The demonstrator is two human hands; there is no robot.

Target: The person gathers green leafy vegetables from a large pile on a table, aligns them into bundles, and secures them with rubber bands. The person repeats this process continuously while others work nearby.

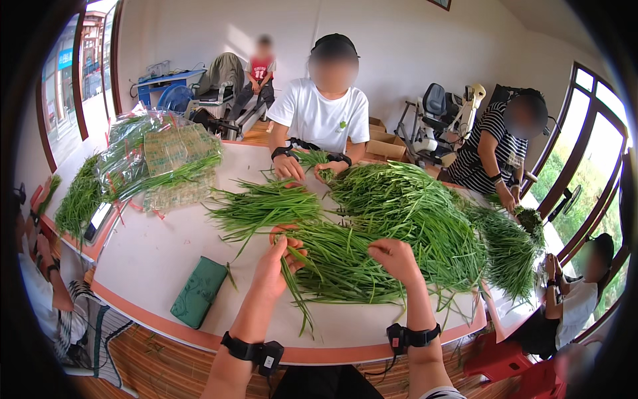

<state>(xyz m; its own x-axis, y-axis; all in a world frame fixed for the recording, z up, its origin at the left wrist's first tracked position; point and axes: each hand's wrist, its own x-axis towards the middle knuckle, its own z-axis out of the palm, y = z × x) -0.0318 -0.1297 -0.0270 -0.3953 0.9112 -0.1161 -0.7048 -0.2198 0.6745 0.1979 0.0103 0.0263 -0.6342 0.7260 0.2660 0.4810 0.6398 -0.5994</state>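
Note:
My left hand (275,264) holds a few long green stalks (296,289) that look like garlic chives; their leaf ends hang down towards the near table edge. My right hand (399,259) is curled with thumb and fingertips together, just over the near heap of chives (344,269). No stalk shows plainly between its fingers. That heap lies between and under my hands, its stalk ends towards my left hand. Beyond it a smaller loose pile (266,204) lies to the left, and a much larger mound (403,204) rises to the right.
A green wallet case (199,292) lies left of my left arm on the white table (144,269). Clear plastic bags (144,134) with red ties cover more greens at far left. Opposite, a person (324,109) handles a small bunch (326,174). Other people sit or stand around.

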